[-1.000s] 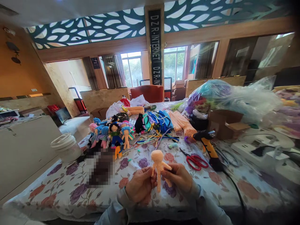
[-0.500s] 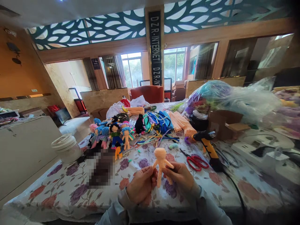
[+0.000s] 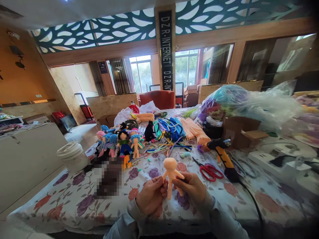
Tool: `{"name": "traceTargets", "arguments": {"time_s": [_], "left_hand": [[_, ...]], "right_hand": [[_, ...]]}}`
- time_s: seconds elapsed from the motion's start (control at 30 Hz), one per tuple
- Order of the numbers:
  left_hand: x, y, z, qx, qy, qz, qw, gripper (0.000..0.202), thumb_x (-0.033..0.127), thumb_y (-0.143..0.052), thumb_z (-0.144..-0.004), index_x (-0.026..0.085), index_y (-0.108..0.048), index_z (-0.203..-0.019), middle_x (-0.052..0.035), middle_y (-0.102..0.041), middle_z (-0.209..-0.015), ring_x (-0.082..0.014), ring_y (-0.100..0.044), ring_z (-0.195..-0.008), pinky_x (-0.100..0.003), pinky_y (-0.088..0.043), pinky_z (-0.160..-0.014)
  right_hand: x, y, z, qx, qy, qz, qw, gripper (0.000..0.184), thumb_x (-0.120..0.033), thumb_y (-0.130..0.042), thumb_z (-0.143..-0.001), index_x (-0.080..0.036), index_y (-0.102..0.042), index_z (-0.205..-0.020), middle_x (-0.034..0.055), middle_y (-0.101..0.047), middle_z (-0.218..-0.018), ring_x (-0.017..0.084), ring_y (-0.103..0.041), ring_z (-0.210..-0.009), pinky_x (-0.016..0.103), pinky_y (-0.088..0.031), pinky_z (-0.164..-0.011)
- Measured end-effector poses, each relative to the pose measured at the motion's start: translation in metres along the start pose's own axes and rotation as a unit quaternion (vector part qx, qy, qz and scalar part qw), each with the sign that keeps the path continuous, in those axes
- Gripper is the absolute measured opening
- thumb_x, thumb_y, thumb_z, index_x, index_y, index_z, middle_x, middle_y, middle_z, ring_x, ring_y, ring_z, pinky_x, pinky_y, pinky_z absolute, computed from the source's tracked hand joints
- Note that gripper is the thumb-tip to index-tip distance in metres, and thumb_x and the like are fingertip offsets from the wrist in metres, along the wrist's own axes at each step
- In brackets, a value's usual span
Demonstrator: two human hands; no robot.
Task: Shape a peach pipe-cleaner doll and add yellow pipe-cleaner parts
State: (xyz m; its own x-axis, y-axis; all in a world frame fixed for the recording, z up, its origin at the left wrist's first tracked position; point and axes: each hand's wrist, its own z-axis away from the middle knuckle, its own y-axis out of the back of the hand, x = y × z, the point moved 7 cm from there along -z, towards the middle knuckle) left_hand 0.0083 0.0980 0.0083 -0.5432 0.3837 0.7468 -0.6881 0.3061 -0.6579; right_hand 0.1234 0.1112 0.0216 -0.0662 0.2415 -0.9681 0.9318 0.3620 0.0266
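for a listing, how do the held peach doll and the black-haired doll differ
The peach doll is bald; the black-haired doll has black hair. The peach doll is one plain colour; the black-haired doll shows green and blue. The peach doll is held up; the black-haired doll is among other dolls. Both are humanlike figures.

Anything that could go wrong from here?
1. The left hand and right hand grip the peach doll from opposite sides; uneven pulling might bend or strain its thin limbs.
2. The red-handled scissors lie just beyond the right hand, so a careless reach could brush the blades.
3. The black cord of the yellow-and-black tool runs beside the right sleeve; an outward swing could snag it.
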Motion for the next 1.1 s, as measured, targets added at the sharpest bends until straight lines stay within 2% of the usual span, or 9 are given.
{"name": "traceTargets", "arguments": {"time_s": [0.2,0.3,0.37,0.47,0.57,0.7,0.83,0.97,1.1], "left_hand": [[-0.004,0.008,-0.004,0.028,-0.008,0.014,0.999,0.029,0.039,-0.074,-0.069,0.011,-0.065,-0.071,0.0000,-0.051,-0.062,-0.0078,-0.044,-0.055,-0.021,-0.036,-0.055],[-0.004,0.010,-0.006,0.064,-0.050,0.015,0.997,0.032,0.039,-0.074,-0.068,0.012,-0.068,-0.082,-0.0040,-0.060,-0.074,-0.0122,-0.053,-0.068,-0.024,-0.041,-0.063],[-0.003,0.007,-0.004,0.081,-0.079,-0.015,0.994,0.030,0.034,-0.077,-0.066,0.014,-0.068,-0.085,-0.0046,-0.062,-0.079,-0.0137,-0.055,-0.072,-0.025,-0.042,-0.067],[-0.002,-0.005,-0.002,0.068,-0.096,-0.091,0.989,0.026,0.026,-0.079,-0.062,0.013,-0.069,-0.082,-0.0033,-0.063,-0.074,-0.0123,-0.054,-0.066,-0.025,-0.040,-0.065],[0.001,-0.011,-0.001,0.060,-0.117,-0.128,0.983,0.022,0.027,-0.079,-0.062,0.012,-0.069,-0.074,-0.0011,-0.060,-0.062,-0.0105,-0.051,-0.059,-0.023,-0.038,-0.060],[0.004,-0.003,0.001,0.109,-0.143,-0.109,0.978,0.019,0.025,-0.079,-0.062,0.012,-0.067,-0.068,0.0015,-0.057,-0.055,-0.0085,-0.048,-0.053,-0.021,-0.036,-0.057],[0.003,0.003,0.001,0.145,-0.153,-0.083,0.974,0.018,0.023,-0.080,-0.060,0.013,-0.066,-0.065,0.0030,-0.055,-0.052,-0.0077,-0.048,-0.051,-0.020,-0.036,-0.055],[0.003,0.005,0.001,0.152,-0.159,-0.081,0.972,0.018,0.021,-0.080,-0.058,0.013,-0.066,-0.065,0.0028,-0.056,-0.052,-0.0072,-0.048,-0.049,-0.020,-0.036,-0.053],[0.003,0.007,0.002,0.159,-0.161,-0.088,0.970,0.016,0.019,-0.079,-0.058,0.013,-0.066,-0.065,0.0019,-0.058,-0.053,-0.0076,-0.049,-0.050,-0.020,-0.037,-0.054]], "right_hand": [[0.002,0.005,-0.001,0.020,0.000,-0.006,1.000,0.037,-0.049,-0.060,-0.080,-0.016,-0.056,-0.063,-0.0031,-0.052,-0.049,0.009,-0.044,-0.044,0.023,-0.031,-0.045],[0.000,0.011,0.000,0.054,0.000,-0.029,0.998,0.037,-0.049,-0.062,-0.078,-0.016,-0.057,-0.064,-0.0032,-0.051,-0.051,0.009,-0.043,-0.044,0.023,-0.030,-0.045],[-0.003,0.012,0.000,0.060,0.004,-0.037,0.998,0.036,-0.048,-0.062,-0.078,-0.016,-0.057,-0.065,-0.0034,-0.050,-0.050,0.009,-0.042,-0.044,0.023,-0.030,-0.045],[-0.007,0.009,0.000,0.049,0.014,-0.011,0.999,0.036,-0.048,-0.061,-0.079,-0.016,-0.056,-0.063,-0.0038,-0.048,-0.048,0.009,-0.041,-0.044,0.023,-0.030,-0.044],[-0.004,0.006,-0.001,0.040,0.015,0.007,0.999,0.035,-0.047,-0.061,-0.079,-0.016,-0.055,-0.065,-0.0040,-0.047,-0.051,0.009,-0.042,-0.046,0.022,-0.029,-0.044],[-0.004,0.005,-0.002,0.053,0.040,0.030,0.997,0.030,-0.045,-0.062,-0.079,-0.016,-0.056,-0.074,-0.0018,-0.052,-0.062,0.011,-0.048,-0.053,0.023,-0.036,-0.048],[-0.011,0.014,0.001,0.101,0.071,0.023,0.992,0.031,-0.047,-0.056,-0.083,-0.017,-0.060,-0.082,-0.0004,-0.054,-0.067,0.012,-0.048,-0.056,0.024,-0.038,-0.052],[-0.013,0.026,0.004,0.151,0.060,0.000,0.987,0.037,-0.051,-0.052,-0.083,-0.016,-0.060,-0.071,0.0005,-0.056,-0.063,0.011,-0.046,-0.053,0.024,-0.039,-0.052],[-0.008,0.025,0.003,0.134,0.027,-0.010,0.991,0.037,-0.051,-0.062,-0.076,-0.015,-0.063,-0.070,0.0007,-0.057,-0.061,0.011,-0.047,-0.052,0.024,-0.039,-0.050]]}}
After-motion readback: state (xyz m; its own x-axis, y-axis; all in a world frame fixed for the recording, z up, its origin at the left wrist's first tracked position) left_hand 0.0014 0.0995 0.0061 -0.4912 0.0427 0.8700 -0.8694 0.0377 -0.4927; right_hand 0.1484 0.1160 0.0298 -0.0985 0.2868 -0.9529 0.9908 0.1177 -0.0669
